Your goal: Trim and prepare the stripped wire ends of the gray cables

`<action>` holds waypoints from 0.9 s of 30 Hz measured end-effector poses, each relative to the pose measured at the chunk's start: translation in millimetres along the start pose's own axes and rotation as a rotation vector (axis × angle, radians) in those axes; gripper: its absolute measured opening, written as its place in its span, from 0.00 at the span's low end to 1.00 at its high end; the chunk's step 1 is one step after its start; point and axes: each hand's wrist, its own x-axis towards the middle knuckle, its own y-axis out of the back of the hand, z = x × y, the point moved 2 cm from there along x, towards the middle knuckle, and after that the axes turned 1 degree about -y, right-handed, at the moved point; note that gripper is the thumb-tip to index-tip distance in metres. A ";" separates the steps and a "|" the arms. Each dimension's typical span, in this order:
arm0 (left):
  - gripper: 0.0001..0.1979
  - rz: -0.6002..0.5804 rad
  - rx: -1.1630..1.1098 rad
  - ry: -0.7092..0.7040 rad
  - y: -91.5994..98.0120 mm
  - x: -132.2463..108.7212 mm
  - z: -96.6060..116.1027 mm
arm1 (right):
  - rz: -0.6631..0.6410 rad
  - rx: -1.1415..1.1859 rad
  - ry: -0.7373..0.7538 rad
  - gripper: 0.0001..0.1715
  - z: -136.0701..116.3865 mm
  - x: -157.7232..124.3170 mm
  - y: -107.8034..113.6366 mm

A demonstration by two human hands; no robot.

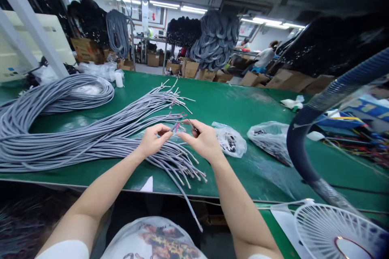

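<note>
Pinching the stripped end of a grey cable, the left hand closes thumb and forefinger on its coloured wires, above the worktop's near edge. The right hand faces it, just beside, fingertips closed on a small dark piece near the wire tips. Beneath both hands lies a fanned bundle of grey cables, running left across the worktop. Two clear bags of small parts lie right of the right hand.
</note>
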 end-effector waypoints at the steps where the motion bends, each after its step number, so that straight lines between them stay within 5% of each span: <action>1: 0.08 0.023 0.006 -0.004 0.3 -2.1 -0.1 | -0.011 -0.028 0.024 0.19 -1.8 1.3 -4.7; 10: 0.09 0.128 0.118 -0.172 1.7 -20.9 0.0 | 0.122 0.275 0.027 0.15 -14.8 5.6 -35.7; 15: 0.08 0.219 0.131 -0.259 26.7 -40.8 11.0 | 0.104 0.665 0.003 0.15 -33.0 8.8 -28.3; 18: 0.12 0.410 -0.002 -0.123 49.4 -54.1 8.7 | 0.178 0.791 0.118 0.13 -35.7 17.1 -33.8; 20: 0.15 0.544 -0.075 -0.070 63.7 -63.0 5.0 | 0.078 0.582 0.277 0.06 -40.3 23.4 -53.9; 23: 0.15 0.706 -0.109 -0.125 77.4 -77.5 1.7 | -0.214 0.363 0.558 0.09 -53.2 22.5 -100.6; 27: 0.14 0.823 -0.099 -0.141 89.5 -95.1 -4.1 | -0.425 0.321 0.663 0.13 -69.5 18.1 -156.9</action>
